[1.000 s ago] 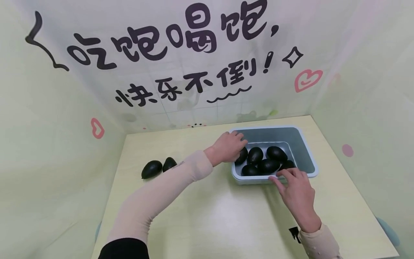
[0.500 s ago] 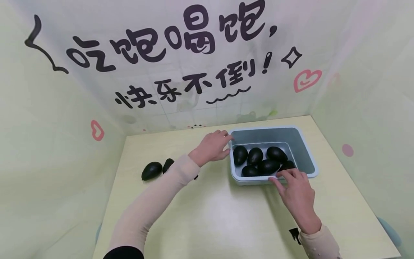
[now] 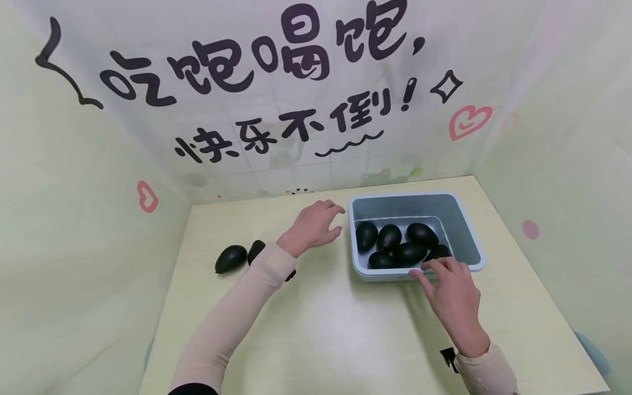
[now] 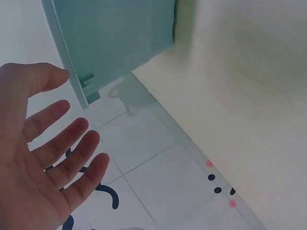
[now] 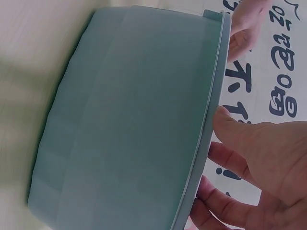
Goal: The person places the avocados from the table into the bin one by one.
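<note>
My right hand (image 3: pixel 454 299) holds the near rim of a grey-blue plastic bin (image 3: pixel 419 203), thumb on the outer side and fingers over the edge. The right wrist view shows the thumb (image 5: pixel 230 122) against that rim. Inside the bin lie several dark avocados (image 3: pixel 410 254), toward its near left part. Left of the bin, my left hand (image 3: pixel 313 225) hangs over the table with nothing in it, fingers spread and slightly bent. In the left wrist view its bare palm (image 4: pixel 33 187) faces the camera, near the bin's side. Two more avocados (image 3: pixel 231 259) lie at the table's left, one partly hidden by my left sleeve.
The pale wooden table (image 3: pixel 316 340) meets a printed cloth backdrop (image 3: pixel 276 164) at the back and on both sides. The bin stands near the table's back right corner.
My left hand has drawn back leftward out of the bin, leaving an avocado at the bin's left end. My right hand stays on the rim.
</note>
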Available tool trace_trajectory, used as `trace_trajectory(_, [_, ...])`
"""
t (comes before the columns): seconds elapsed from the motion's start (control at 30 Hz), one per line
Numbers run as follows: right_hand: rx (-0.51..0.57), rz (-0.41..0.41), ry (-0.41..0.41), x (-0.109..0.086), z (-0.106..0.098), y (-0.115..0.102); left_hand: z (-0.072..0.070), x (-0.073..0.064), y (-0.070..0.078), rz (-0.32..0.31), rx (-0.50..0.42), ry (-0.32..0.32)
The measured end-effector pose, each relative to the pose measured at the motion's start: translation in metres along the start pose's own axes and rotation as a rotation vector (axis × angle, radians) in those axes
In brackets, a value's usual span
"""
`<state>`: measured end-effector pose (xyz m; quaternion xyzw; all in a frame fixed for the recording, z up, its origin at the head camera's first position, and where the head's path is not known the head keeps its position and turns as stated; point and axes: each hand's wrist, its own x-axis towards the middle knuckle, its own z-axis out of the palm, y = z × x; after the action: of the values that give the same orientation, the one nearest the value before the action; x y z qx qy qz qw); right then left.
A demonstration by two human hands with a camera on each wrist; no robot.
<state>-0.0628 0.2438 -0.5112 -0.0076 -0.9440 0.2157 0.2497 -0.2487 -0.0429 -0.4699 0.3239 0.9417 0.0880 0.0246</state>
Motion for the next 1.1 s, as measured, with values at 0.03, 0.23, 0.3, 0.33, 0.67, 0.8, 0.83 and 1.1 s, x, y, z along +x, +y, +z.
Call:
trace_trajectory(0.03, [0.000, -0.001, 0.002, 0.000, 0.000, 0.000, 0.002, -0.001, -0.001, -0.004, -0.007, 0.000])
trace_trajectory(0.23, [0.005, -0.003, 0.004, -0.001, 0.000, 0.001, 0.015, -0.010, -0.012, -0.055, -0.064, 0.001])
trace_trajectory(0.3, [0.006, -0.006, 0.008, -0.001, 0.000, 0.001, 0.018, -0.013, -0.015, -0.076, -0.076, 0.003])
trace_trajectory(0.33, [0.006, -0.008, 0.010, -0.001, 0.000, 0.001, 0.019, -0.014, -0.017, -0.083, -0.077, 0.003])
trace_trajectory(0.67, [0.002, -0.009, 0.017, 0.000, -0.001, 0.003, 0.037, -0.023, -0.024, -0.092, -0.060, -0.014])
trace_trajectory(0.8, [0.001, -0.005, 0.016, -0.001, -0.001, 0.003, 0.041, -0.024, -0.025, -0.091, -0.068, -0.014])
trace_trajectory(0.83, [0.001, -0.004, 0.015, -0.001, -0.001, 0.003, 0.042, -0.024, -0.025, -0.094, -0.070, -0.015])
trace_trajectory(1.1, [0.000, 0.000, 0.001, 0.000, 0.001, 0.004, 0.047, -0.031, -0.033, -0.120, -0.052, -0.014])
